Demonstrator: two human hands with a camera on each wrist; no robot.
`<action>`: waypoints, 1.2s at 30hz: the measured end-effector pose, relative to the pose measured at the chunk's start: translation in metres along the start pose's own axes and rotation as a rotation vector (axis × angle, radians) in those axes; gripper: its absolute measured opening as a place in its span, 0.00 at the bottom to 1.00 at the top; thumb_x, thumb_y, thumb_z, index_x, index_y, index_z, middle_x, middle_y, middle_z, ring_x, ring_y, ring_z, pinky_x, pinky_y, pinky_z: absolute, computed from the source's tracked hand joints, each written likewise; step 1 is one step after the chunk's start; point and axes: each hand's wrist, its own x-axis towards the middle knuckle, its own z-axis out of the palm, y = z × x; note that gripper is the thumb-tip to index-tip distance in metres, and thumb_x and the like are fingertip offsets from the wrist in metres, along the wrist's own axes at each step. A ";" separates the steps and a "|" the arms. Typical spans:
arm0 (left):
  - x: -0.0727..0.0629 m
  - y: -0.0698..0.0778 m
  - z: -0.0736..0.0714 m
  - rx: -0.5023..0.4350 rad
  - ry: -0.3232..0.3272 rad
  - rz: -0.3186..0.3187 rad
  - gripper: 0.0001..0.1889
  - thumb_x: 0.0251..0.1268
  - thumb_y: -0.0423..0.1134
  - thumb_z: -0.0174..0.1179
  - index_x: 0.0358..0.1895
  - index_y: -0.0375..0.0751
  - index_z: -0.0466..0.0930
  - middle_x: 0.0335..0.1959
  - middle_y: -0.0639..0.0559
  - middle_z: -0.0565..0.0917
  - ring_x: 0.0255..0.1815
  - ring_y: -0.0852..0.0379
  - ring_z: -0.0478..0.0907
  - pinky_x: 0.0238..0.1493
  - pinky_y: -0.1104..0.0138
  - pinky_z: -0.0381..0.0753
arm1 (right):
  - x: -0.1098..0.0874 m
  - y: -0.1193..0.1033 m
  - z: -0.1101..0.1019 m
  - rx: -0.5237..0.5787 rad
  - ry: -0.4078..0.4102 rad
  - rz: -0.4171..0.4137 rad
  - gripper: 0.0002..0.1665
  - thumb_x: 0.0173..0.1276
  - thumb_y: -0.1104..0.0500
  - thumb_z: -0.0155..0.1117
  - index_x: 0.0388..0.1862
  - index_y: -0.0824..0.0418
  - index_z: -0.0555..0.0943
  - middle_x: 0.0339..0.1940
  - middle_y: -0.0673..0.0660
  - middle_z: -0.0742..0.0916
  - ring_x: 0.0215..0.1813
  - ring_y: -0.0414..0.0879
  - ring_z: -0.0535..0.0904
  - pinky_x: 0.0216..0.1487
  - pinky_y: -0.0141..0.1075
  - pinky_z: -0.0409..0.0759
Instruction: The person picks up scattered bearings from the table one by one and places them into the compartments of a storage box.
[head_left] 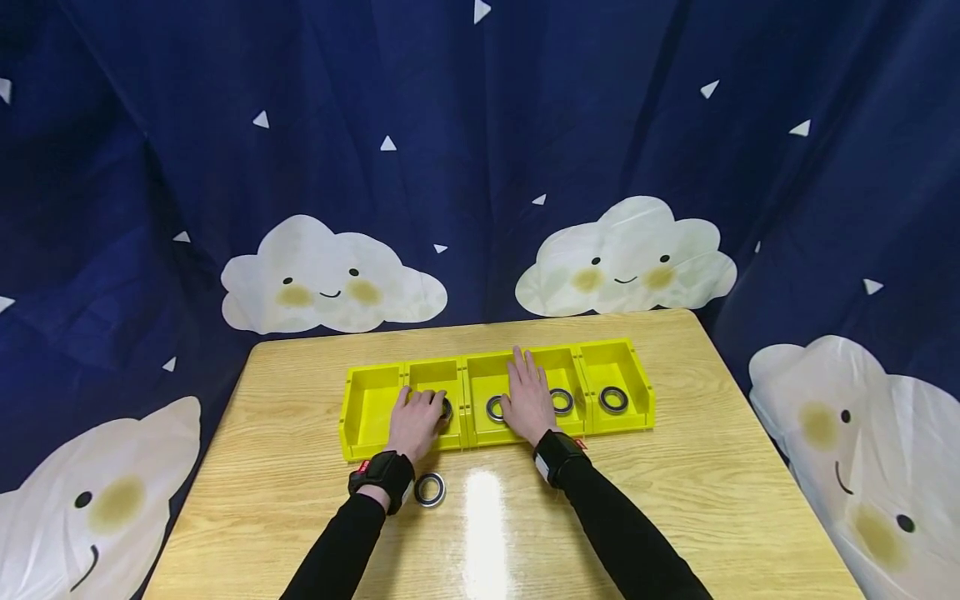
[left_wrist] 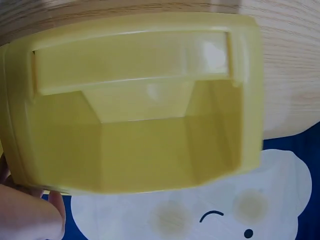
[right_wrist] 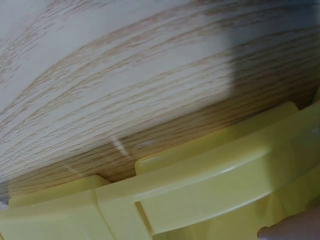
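My left hand reaches into the second compartment from the left of a yellow bin row. Its bent fingers hold a dark-rimmed ring bearing, partly hidden behind them. My right hand lies with straight fingers over the middle bins, its thumb beside another bearing. A further bearing shows just right of that hand. In the left wrist view, fingers appear at the lower left beside a yellow bin. Only a fingertip shows in the right wrist view.
One bearing lies in the rightmost compartment. Another bearing rests on the wooden table in front of the bins, near the left wrist. A dark blue curtain with clouds hangs behind the table.
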 end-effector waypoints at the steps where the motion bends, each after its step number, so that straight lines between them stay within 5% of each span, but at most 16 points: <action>1: 0.000 0.000 0.002 0.006 -0.012 -0.006 0.24 0.53 0.42 0.66 0.54 0.40 0.75 0.44 0.44 0.81 0.46 0.45 0.77 0.63 0.50 0.55 | 0.000 0.000 0.000 -0.001 0.001 -0.002 0.36 0.61 0.57 0.63 0.65 0.69 0.65 0.72 0.64 0.57 0.72 0.58 0.48 0.66 0.55 0.52; 4: 0.001 0.001 0.003 0.002 -0.010 -0.022 0.20 0.55 0.37 0.63 0.53 0.41 0.76 0.45 0.45 0.81 0.49 0.46 0.76 0.65 0.48 0.52 | 0.001 -0.001 0.000 -0.001 0.003 -0.009 0.35 0.61 0.57 0.63 0.65 0.70 0.65 0.72 0.64 0.56 0.72 0.58 0.48 0.66 0.55 0.52; 7: 0.000 0.001 -0.001 -0.039 0.059 -0.030 0.19 0.55 0.33 0.63 0.52 0.42 0.78 0.47 0.46 0.80 0.51 0.46 0.74 0.65 0.47 0.52 | 0.002 -0.002 0.000 -0.004 -0.003 -0.006 0.35 0.61 0.57 0.63 0.65 0.69 0.65 0.73 0.63 0.56 0.72 0.58 0.48 0.67 0.54 0.51; 11: -0.009 0.001 -0.010 -0.147 0.175 -0.008 0.17 0.53 0.35 0.65 0.48 0.41 0.80 0.44 0.46 0.79 0.49 0.45 0.73 0.59 0.50 0.62 | 0.002 -0.002 0.001 -0.020 -0.009 0.001 0.36 0.62 0.56 0.62 0.66 0.68 0.64 0.73 0.62 0.55 0.73 0.57 0.47 0.67 0.53 0.51; 14: -0.021 0.002 -0.017 -0.246 0.202 0.020 0.14 0.55 0.38 0.65 0.46 0.40 0.81 0.40 0.47 0.79 0.43 0.46 0.73 0.49 0.54 0.69 | 0.002 -0.001 0.001 -0.024 -0.011 -0.001 0.36 0.62 0.56 0.62 0.66 0.68 0.64 0.73 0.62 0.55 0.73 0.57 0.47 0.67 0.53 0.51; 20: -0.056 0.005 -0.025 -0.355 0.107 0.056 0.16 0.56 0.48 0.63 0.44 0.42 0.82 0.35 0.51 0.80 0.37 0.53 0.75 0.41 0.59 0.74 | 0.001 -0.001 0.000 -0.007 -0.011 0.003 0.35 0.62 0.57 0.62 0.65 0.69 0.64 0.73 0.62 0.55 0.73 0.57 0.47 0.67 0.53 0.51; 28: -0.089 0.008 -0.013 -0.391 -0.101 0.097 0.25 0.49 0.60 0.64 0.47 0.50 0.80 0.44 0.54 0.77 0.45 0.52 0.74 0.48 0.55 0.72 | 0.000 0.000 0.001 -0.009 -0.012 0.009 0.36 0.61 0.57 0.62 0.66 0.68 0.64 0.73 0.62 0.56 0.73 0.57 0.47 0.67 0.53 0.51; 36: -0.099 0.005 -0.006 -0.408 -0.103 0.137 0.27 0.43 0.60 0.68 0.48 0.52 0.79 0.41 0.57 0.75 0.41 0.56 0.73 0.44 0.57 0.73 | 0.000 0.000 0.002 -0.005 0.004 0.001 0.36 0.60 0.57 0.63 0.65 0.69 0.65 0.73 0.63 0.56 0.72 0.58 0.49 0.66 0.55 0.52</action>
